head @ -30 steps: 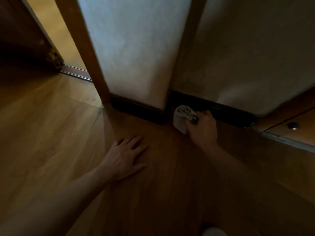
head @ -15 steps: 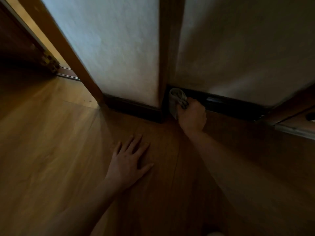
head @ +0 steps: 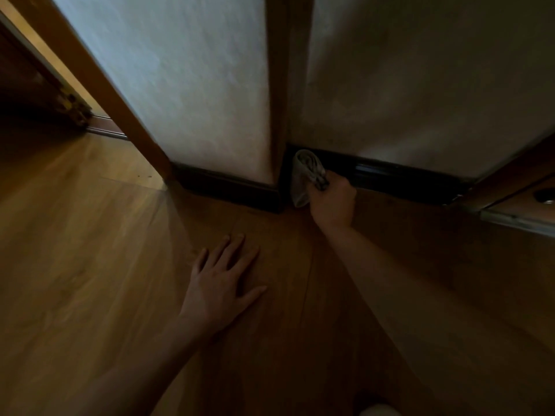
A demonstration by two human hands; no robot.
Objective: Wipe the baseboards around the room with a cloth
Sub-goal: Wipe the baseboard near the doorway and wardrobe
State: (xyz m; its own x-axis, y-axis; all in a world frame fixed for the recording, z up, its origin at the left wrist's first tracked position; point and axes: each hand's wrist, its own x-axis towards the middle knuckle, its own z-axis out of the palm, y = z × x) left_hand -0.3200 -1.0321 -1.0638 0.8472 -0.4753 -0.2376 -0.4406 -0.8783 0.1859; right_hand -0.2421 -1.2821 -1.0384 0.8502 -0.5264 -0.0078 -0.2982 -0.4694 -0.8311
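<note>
A dark baseboard [head: 399, 175] runs along the foot of the right wall, and another dark stretch [head: 228, 189] lies under the pale left wall panel. Between them stands a brown wooden corner post [head: 277, 85]. My right hand [head: 332, 202] grips a bunched pale grey cloth [head: 303, 178] and presses it into the corner where the right baseboard meets the post. My left hand [head: 222, 283] lies flat on the wooden floor [head: 90, 235], fingers spread, holding nothing.
A slanted wooden door frame [head: 114, 94] and a metal threshold strip [head: 105, 132] border a doorway at the left. A second threshold with a metal rail [head: 516, 220] lies at the right. The room is dim.
My right hand has carried the cloth up from the floor into the corner against the baseboard. The view has shifted closer to the wall. My left hand stays planted on the floor.
</note>
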